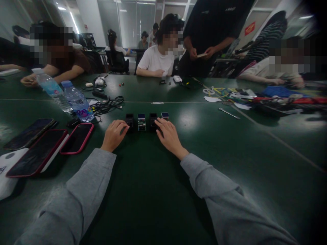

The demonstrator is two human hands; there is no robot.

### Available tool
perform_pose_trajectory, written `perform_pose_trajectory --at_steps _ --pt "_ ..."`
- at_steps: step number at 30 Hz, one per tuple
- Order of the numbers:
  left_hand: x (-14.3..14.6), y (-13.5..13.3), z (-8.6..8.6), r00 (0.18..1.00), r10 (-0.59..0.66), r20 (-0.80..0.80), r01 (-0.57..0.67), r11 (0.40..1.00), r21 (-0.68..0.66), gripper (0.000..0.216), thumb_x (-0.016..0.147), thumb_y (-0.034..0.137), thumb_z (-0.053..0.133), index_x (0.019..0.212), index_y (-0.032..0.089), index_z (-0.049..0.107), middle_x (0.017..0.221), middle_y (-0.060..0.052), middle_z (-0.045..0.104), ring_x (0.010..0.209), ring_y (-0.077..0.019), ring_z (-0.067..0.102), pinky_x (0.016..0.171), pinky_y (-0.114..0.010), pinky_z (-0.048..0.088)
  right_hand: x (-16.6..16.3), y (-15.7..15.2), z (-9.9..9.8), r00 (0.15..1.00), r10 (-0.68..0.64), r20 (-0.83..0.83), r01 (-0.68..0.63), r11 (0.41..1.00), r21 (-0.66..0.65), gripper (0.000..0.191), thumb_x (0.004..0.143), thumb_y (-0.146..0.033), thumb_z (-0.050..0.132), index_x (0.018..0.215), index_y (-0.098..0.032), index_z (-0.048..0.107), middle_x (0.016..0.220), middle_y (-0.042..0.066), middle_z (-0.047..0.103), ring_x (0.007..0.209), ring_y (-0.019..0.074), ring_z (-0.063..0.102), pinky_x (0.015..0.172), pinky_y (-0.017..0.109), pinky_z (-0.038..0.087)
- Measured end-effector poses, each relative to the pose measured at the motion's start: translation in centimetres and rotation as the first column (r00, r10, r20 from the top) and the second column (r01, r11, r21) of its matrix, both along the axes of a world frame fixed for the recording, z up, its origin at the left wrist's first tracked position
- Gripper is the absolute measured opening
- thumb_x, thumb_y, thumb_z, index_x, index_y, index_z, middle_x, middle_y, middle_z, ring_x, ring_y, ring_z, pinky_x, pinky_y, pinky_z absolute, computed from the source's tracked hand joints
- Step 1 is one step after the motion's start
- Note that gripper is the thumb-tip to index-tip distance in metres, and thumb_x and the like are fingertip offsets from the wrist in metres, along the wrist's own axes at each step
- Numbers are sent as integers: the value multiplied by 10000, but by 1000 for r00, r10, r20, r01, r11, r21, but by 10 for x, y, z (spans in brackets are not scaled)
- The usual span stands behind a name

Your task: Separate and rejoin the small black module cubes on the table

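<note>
A row of several small cube-shaped modules (141, 121) stands on the dark green table (158, 190) in front of me. My left hand (114, 134) rests on the table with fingers loosely curled, its fingertips touching the leftmost black module (129, 120). My right hand (168, 136) lies flat with fingers stretched out, fingertips at the black module (153, 119) and beside the blue-topped one (165, 115) at the row's right end. Neither hand holds anything. Both arms wear grey sleeves.
Three phones (76, 137) lie at the left, near two water bottles (76, 101) and tangled black cables (107, 104). A metal tool (229, 113) and a clutter of wires and parts (255, 97) sit at the right. Several people sit or stand along the far edge.
</note>
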State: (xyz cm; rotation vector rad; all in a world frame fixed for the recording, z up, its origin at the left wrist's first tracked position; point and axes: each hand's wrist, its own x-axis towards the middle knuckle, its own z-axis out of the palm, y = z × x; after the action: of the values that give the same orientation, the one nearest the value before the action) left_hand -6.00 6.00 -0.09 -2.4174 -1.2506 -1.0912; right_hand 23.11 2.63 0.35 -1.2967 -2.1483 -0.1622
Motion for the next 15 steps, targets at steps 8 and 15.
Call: perform_pose_trajectory --at_steps 8,15 --pt "0 0 0 1000 -4 -9 4 1000 -11 173 965 292 501 968 172 627 1018 -86 641 967 -222 581 844 -382 482 0 1 -2 1000 17 24 -16 999 -42 387 1009 -235 400 1383 -212 493 1458 54 458 1381 213 362 1159 488 272" --pt "1 -2 2 1000 -10 -2 10 1000 -28 152 950 301 537 971 177 622 1012 -81 641 968 -218 588 841 -384 487 0 2 -3 999 29 28 -28 999 -39 403 1005 -224 406 1404 -231 466 1466 54 445 1376 224 368 1139 512 297"
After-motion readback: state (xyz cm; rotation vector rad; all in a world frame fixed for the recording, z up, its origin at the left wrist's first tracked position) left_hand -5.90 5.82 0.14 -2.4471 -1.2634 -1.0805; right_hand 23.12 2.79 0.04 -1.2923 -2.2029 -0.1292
